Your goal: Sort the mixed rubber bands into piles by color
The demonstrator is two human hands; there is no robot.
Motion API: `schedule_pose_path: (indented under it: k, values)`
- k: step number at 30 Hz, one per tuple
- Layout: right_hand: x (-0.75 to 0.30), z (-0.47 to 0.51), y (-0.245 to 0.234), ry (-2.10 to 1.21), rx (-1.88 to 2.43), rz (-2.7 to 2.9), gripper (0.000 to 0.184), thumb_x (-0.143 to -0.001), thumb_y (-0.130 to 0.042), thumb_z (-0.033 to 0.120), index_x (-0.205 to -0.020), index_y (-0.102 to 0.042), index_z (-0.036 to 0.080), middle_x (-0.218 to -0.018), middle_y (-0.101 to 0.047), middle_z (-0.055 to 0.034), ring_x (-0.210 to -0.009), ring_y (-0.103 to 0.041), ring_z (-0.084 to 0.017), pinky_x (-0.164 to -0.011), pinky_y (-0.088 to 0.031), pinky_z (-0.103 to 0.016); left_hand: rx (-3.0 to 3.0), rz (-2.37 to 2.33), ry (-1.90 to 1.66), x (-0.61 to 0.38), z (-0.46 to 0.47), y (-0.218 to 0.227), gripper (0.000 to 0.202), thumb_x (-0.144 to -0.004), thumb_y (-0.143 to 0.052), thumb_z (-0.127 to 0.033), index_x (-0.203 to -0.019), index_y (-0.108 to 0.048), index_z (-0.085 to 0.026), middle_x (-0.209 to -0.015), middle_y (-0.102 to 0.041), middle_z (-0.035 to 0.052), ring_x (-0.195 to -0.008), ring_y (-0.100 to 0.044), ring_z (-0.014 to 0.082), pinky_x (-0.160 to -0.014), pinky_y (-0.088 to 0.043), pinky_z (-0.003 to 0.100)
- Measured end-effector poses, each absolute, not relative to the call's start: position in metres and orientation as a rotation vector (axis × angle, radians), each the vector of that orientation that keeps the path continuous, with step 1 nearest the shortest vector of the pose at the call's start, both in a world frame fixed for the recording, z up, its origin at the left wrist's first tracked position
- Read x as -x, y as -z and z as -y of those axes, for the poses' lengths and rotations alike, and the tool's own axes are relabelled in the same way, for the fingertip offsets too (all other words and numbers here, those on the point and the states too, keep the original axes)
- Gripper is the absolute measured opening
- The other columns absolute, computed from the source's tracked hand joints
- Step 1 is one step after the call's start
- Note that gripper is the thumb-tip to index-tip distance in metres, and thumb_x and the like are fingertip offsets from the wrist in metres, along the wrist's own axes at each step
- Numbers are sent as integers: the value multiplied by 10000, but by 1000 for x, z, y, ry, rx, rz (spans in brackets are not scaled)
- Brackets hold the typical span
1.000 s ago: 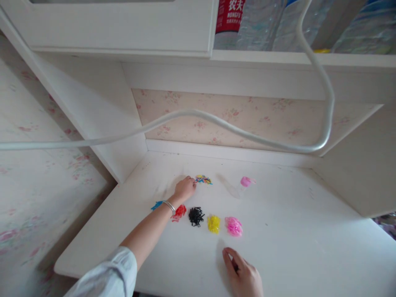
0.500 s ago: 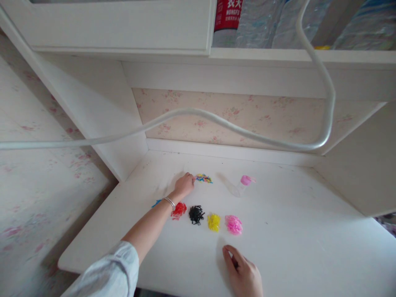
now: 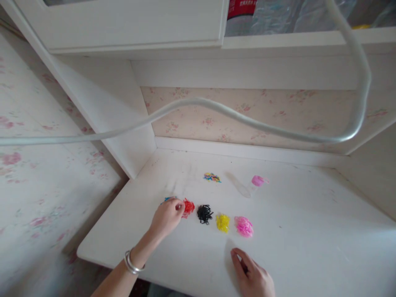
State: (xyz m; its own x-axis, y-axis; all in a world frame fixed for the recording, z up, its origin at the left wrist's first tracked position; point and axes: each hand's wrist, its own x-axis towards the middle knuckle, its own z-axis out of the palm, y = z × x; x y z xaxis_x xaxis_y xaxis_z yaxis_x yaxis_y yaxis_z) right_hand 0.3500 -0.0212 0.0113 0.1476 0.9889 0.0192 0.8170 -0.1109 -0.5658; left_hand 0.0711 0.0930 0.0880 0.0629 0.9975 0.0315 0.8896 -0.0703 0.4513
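My left hand [image 3: 168,214], with a silver bangle at the wrist, has thumb and fingers pinched together at the left side of a red pile of small rubber bands [image 3: 188,208]. What its fingertips hold is too small to make out. Partly hidden behind that hand lies a blue pile [image 3: 169,199]. To the right run a black pile [image 3: 204,214], a yellow pile [image 3: 222,222] and a pink pile [image 3: 244,227]. Farther back is a mixed-colour pile of bands [image 3: 212,177]. My right hand [image 3: 252,274] rests below the pink pile, fingers curled, nothing visible in them.
A clear container with a pink lid [image 3: 258,180] is on the white desk [image 3: 309,231], at the back right. A thick white cable [image 3: 216,108] crosses in front of the view. Above the desk hangs a white cabinet [image 3: 133,24]; a side panel [image 3: 102,103] stands at left.
My left hand has come back from the mixed pile to the red pile, still pinched. My right hand keeps its place by the pink pile. The view has shifted slightly.
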Motion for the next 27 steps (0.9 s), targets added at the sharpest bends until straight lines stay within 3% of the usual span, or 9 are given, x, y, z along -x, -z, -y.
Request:
schedule_pose_path:
  k: [8,21,27]
  values:
    - [-352,21,-13,-568,1992,1772,419,-866,-361,557,-930,-707,330,-857,-740,15,-684,-695,-142,-571,-493,-160,-1828,-2070,-405,-85,-62,-59,218,-848,-482,-311,-801,-680,-234,-838,-692,14,-741,-634,136,-676,-402,229]
    - [-350,21,-13,-590,1986,1736,424,-858,-370,570,-934,-707,326,-836,-735,1,-672,-684,-140,-595,-482,-162,-1818,-2010,-583,-65,-43,-62,268,-877,-421,-358,-852,-658,-234,-889,-690,18,-769,-630,147,-724,-433,249]
    - [-348,18,-23,-728,1948,1633,487,-829,-386,618,-847,-722,266,-603,-658,8,-508,-585,-118,-508,-439,-162,-1711,-2044,-736,-47,-26,-48,332,-886,-385,-474,-903,-608,-228,-818,-680,24,-693,-620,150,-665,-449,249]
